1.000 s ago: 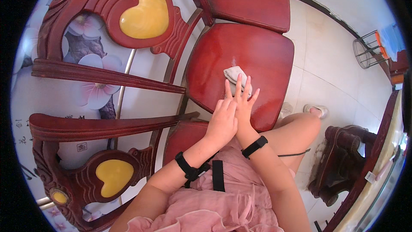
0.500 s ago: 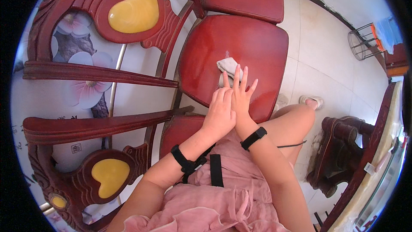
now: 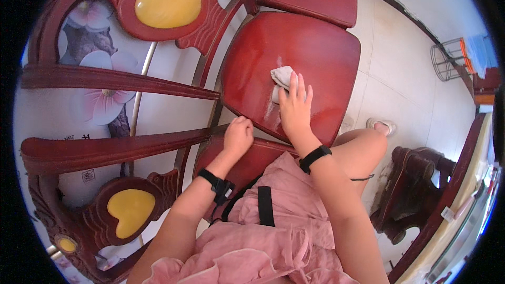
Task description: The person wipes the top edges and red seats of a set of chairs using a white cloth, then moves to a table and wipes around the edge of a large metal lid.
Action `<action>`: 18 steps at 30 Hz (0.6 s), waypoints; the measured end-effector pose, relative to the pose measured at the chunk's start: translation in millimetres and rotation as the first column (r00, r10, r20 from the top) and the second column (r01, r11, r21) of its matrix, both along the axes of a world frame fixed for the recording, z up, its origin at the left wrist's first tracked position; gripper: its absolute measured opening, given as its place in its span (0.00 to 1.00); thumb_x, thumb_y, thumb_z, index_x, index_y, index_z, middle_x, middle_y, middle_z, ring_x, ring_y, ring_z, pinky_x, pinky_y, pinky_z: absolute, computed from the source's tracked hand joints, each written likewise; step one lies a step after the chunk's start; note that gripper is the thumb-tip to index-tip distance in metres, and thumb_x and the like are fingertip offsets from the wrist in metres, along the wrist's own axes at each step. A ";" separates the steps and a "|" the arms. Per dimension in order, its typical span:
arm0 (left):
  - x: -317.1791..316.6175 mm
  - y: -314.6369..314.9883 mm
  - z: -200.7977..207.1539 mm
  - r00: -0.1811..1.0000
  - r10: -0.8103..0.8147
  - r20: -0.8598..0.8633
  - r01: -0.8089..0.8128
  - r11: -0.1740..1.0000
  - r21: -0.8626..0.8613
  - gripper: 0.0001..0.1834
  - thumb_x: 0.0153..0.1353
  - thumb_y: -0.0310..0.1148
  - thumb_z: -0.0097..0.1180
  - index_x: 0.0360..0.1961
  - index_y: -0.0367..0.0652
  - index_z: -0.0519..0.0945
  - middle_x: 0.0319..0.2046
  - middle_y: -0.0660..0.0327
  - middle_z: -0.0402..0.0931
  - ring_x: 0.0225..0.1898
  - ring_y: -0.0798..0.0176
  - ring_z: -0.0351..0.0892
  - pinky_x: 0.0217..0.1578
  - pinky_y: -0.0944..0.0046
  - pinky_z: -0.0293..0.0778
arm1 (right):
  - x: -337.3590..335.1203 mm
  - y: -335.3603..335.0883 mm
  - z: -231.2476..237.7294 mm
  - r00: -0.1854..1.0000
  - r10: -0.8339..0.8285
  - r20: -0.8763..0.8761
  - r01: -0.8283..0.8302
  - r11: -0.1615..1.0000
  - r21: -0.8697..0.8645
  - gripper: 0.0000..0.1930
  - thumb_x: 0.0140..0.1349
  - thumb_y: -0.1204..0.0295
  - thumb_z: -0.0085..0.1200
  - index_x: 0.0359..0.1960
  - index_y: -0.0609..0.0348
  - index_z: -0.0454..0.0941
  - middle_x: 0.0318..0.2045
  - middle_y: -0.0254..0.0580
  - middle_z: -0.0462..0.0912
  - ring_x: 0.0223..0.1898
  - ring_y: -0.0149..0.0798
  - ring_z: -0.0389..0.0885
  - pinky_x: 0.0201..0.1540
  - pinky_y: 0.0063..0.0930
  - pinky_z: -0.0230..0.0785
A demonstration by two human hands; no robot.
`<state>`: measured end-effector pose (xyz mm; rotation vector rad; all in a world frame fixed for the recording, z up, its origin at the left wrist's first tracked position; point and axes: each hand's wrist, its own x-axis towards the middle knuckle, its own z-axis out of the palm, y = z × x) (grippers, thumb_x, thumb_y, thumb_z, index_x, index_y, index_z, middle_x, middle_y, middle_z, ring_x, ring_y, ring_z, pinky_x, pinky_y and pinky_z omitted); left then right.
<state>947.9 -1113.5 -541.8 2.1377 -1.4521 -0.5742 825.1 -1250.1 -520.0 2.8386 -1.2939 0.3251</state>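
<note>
Glossy red wooden chair seat [image 3: 310,52] over pale floor tiles. Crumpled white cloth [image 3: 280,78] lies on the seat under and just beyond the right hand [image 3: 294,108], whose fingers press flat and spread over it. Left hand [image 3: 238,135], curled in a fist, rests at the seat's near edge, farther from the cloth.

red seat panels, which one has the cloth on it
The middle seat panel: the right hand presses a white cloth on it; the others are bare.

right hand [image 3: 295,109] flat on white cloth [image 3: 280,77], red chair seat [image 3: 315,52]; left hand [image 3: 238,135] fisted at seat edge.
</note>
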 end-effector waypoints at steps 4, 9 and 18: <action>31.3 27.4 -51.4 0.991 0.067 0.115 -0.085 0.983 0.165 0.05 0.50 0.25 0.46 0.23 0.35 0.73 0.27 0.51 0.70 0.35 0.48 0.70 0.36 0.53 0.68 | -0.4 -23.6 -11.9 0.995 0.094 0.043 -0.096 0.995 0.034 0.09 0.51 0.71 0.48 0.35 0.56 0.74 0.55 0.52 0.64 0.60 0.49 0.58 0.59 0.48 0.50; 25.2 23.7 -44.8 0.974 0.154 0.165 -0.176 0.976 0.128 0.06 0.48 0.28 0.46 0.20 0.37 0.72 0.26 0.54 0.73 0.34 0.51 0.72 0.34 0.55 0.71 | -9.3 -53.9 -9.5 0.842 -0.159 0.516 -0.123 0.875 0.469 0.08 0.46 0.78 0.54 0.30 0.63 0.75 0.38 0.47 0.76 0.42 0.50 0.73 0.47 0.39 0.65; 29.4 27.6 -48.5 0.979 0.162 0.126 -0.175 0.980 0.097 0.05 0.47 0.28 0.46 0.20 0.39 0.71 0.25 0.54 0.72 0.32 0.51 0.73 0.32 0.52 0.71 | -29.9 -101.0 -33.9 0.698 -0.538 0.473 -0.018 0.647 0.762 0.12 0.47 0.71 0.63 0.30 0.63 0.75 0.24 0.36 0.77 0.27 0.28 0.74 0.30 0.23 0.66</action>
